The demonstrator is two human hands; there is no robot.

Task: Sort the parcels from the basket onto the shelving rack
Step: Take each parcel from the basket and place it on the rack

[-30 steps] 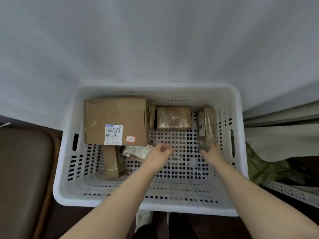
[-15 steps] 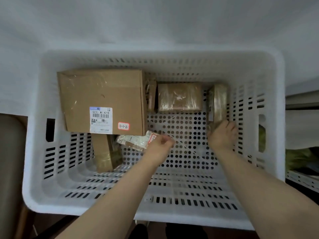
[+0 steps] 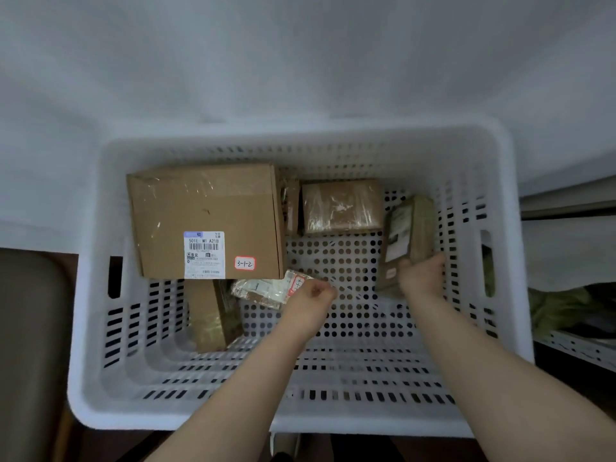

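Pinching the flat clear-wrapped packet (image 3: 263, 290) with our left hand (image 3: 311, 295), we grip a tilted brown parcel (image 3: 406, 235) in our right hand (image 3: 421, 276), seemingly clear of the basket (image 3: 333, 411) floor.

One wide-angle camera, worn on the person's head, looks steeply down into a white basket (image 3: 300, 416) from above its near rim, close enough that the basket spans most of the frame. It faces a pale wall (image 3: 300, 61) across the top. Both forearms enter from the bottom edge, placing the left hand (image 3: 311, 296) on a flat packet (image 3: 263, 290) and the right hand (image 3: 421, 273) on a brown parcel (image 3: 408, 231) near mid-frame. Straight lines bow toward the margins.
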